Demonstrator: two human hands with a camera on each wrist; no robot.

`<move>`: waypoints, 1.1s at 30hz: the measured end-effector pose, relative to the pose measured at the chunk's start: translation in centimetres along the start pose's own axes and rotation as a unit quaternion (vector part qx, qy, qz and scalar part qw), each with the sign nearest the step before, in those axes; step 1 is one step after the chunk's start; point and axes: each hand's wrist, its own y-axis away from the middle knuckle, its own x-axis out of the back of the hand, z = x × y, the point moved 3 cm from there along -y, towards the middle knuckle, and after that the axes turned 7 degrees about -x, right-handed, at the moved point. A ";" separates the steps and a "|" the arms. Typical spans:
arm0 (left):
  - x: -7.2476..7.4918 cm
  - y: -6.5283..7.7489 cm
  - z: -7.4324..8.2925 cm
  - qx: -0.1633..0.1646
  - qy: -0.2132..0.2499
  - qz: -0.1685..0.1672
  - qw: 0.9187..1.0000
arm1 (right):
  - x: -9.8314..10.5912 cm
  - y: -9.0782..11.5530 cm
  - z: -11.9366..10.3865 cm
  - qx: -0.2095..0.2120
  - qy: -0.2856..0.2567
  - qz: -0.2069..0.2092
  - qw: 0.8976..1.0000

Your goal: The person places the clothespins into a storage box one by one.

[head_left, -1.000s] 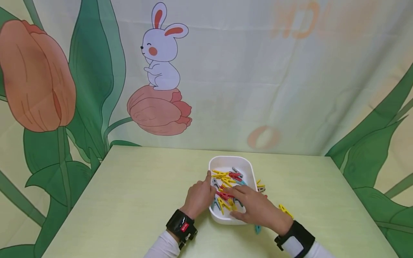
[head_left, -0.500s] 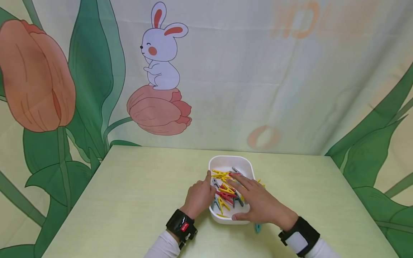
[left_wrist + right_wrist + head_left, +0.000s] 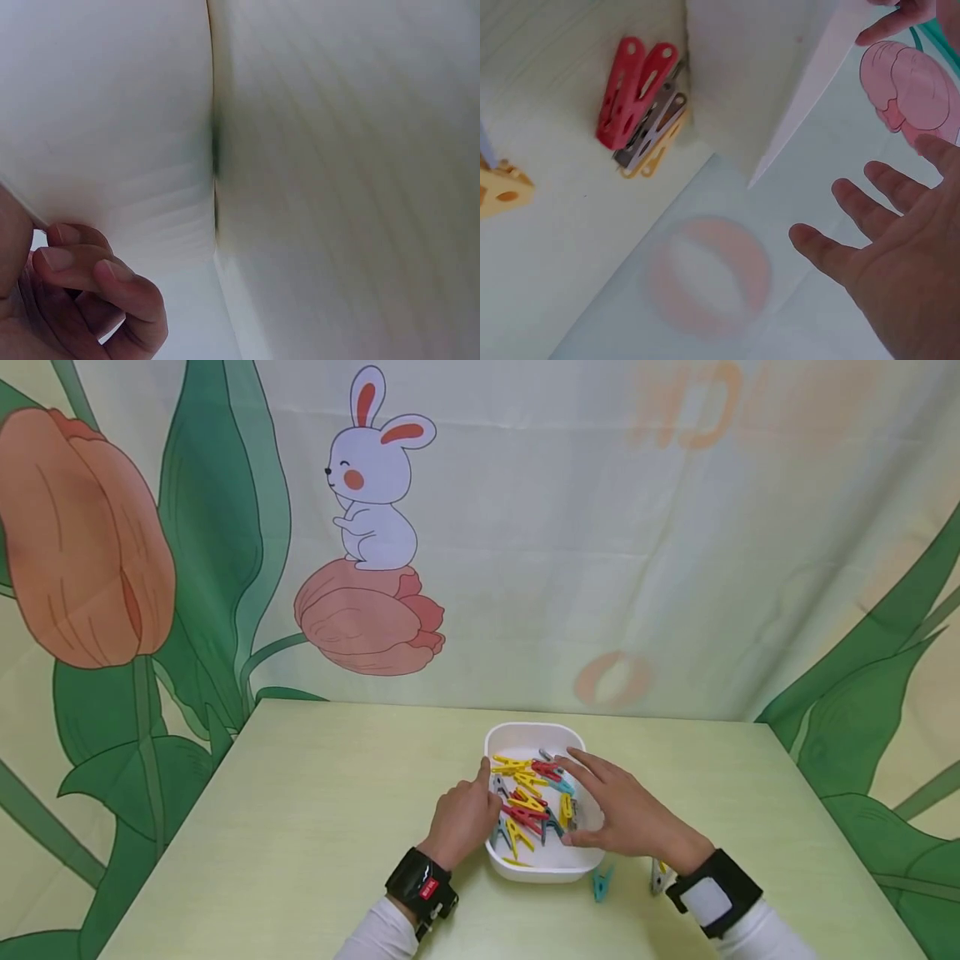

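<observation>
A white plastic tub (image 3: 525,872) holds several small plastic clothespins, among them yellow (image 3: 517,839), red (image 3: 525,817), light blue (image 3: 561,787) and grey ones. My left hand (image 3: 459,822) grips the tub's left rim, the thumb reaching over it. Below that rim, in the left wrist view, the other fingers (image 3: 135,296) lie curled against the outside wall. Over the tub's right side, my right hand (image 3: 633,810) is spread with nothing in it. Its fingers (image 3: 862,210) are apart in the right wrist view, and the hand hides part of the right rim.
On the table (image 3: 337,810), a blue clothespin (image 3: 601,885) lies in front of the tub and a grey one (image 3: 657,878) near the right wrist. Right of the tub lie a red clothespin (image 3: 622,97) and others, plus a yellow one (image 3: 506,191). A printed curtain (image 3: 525,568) hangs behind.
My right hand has moved from low among the clothespins up and right to the tub's right side, uncovering yellow and grey clothespins inside. The left hand has stayed on the rim.
</observation>
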 end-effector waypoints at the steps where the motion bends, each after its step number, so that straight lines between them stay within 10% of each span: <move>1: 0.0 0.0 0.0 0.001 0.001 -0.001 1.000 | 0.0 0.0 0.4 -0.002 -0.001 0.002 1.000; 16: -0.1 -0.1 0.0 0.012 0.004 -0.010 1.000 | 0.0 -0.1 5.0 -0.099 -0.024 0.011 0.995; 33: -0.1 -0.1 0.1 0.016 0.003 -0.012 1.000 | -3.0 0.5 8.0 -0.150 -0.028 -0.077 0.985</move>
